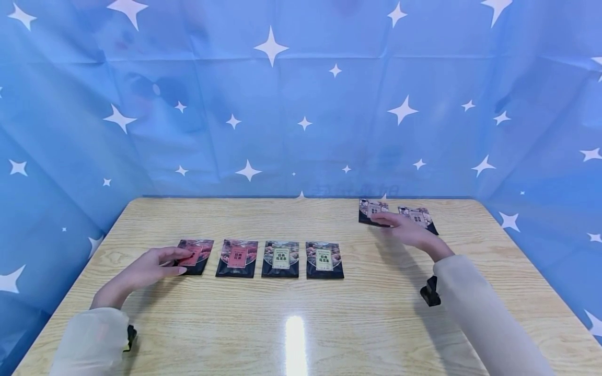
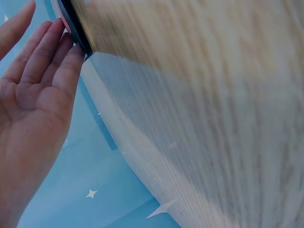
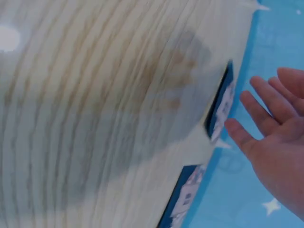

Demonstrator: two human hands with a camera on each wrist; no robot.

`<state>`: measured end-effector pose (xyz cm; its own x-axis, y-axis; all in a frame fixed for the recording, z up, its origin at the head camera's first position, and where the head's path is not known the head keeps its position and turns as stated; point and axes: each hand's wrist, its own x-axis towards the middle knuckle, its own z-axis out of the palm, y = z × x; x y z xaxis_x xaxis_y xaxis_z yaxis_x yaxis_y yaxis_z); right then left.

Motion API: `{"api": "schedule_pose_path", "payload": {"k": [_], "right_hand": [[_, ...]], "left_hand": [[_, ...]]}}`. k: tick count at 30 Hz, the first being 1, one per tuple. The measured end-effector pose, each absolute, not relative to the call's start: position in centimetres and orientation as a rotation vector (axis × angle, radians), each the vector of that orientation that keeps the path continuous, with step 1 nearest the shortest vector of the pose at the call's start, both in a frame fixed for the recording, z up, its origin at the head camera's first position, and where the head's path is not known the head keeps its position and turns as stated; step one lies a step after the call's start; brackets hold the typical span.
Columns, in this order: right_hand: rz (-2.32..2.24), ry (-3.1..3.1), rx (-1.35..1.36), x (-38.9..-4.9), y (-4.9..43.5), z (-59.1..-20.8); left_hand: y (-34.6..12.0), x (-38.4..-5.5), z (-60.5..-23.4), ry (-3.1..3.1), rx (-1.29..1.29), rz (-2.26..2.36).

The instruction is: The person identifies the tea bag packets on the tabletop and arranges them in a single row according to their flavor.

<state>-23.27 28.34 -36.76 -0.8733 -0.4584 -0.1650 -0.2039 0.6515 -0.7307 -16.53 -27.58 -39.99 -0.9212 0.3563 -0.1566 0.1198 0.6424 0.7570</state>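
In the head view, my left hand (image 1: 143,271) reaches to the leftmost red-labelled tea packet (image 1: 202,250), its fingers over the packet's left part. The left wrist view shows fairly straight fingers (image 2: 42,59) at the edge of that packet, with the thumb apart. A second red-labelled packet (image 1: 237,258) lies to its right, followed by two green-labelled packets (image 1: 280,259) (image 1: 324,260). At the back right, my right hand (image 1: 409,230) is over two dark packets with pale labels, one on the left (image 1: 369,209) and one on the right (image 1: 421,216). Its fingers (image 3: 268,102) are spread and hold nothing.
The packets lie on a wood-grain table (image 1: 226,324) with rounded back corners. A blue curtain with white stars (image 1: 301,104) hangs behind and along both sides. A bright light reflection (image 1: 295,344) shows near the front.
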Motion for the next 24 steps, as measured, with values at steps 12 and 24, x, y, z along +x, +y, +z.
{"api": "schedule_pose_path", "payload": {"k": [12, 24], "right_hand": [[-1.093, 2.546, -0.471, -23.6, 29.6, -37.8], [-1.083, 2.503, -0.442, -23.9, 30.1, -39.0]], "left_hand": [[-27.4, -16.4, -39.8, 2.570, 0.366, 1.154], [-27.4, -16.4, -39.7, 2.575, 0.391, 1.154]]}}
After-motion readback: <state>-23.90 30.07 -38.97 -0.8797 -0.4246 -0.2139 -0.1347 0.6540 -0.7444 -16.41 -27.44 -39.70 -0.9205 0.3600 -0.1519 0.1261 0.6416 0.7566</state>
